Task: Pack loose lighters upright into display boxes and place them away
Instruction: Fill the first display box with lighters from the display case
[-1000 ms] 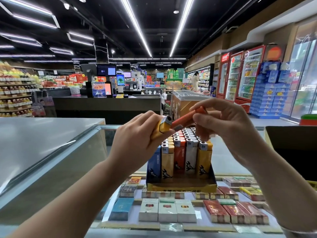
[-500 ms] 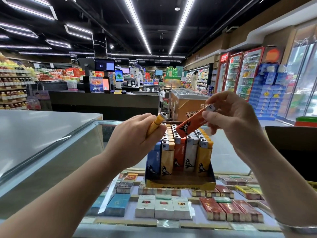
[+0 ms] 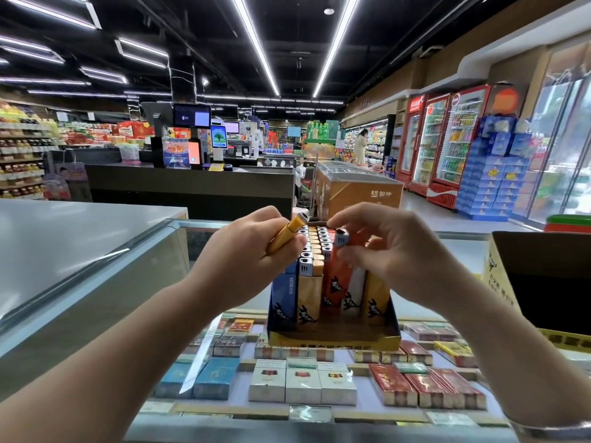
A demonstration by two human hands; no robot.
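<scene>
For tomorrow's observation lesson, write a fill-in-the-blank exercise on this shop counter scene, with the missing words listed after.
1. The left hand grips a ____ lighter.
2. The right hand lowers an orange lighter into the display ____, beside the white lighter.
3. The display box stands on a ____ counter.
4. Under the counter top lie cigarette ____, such as the white packs.

Missing words: yellow; box; glass; packs
</scene>
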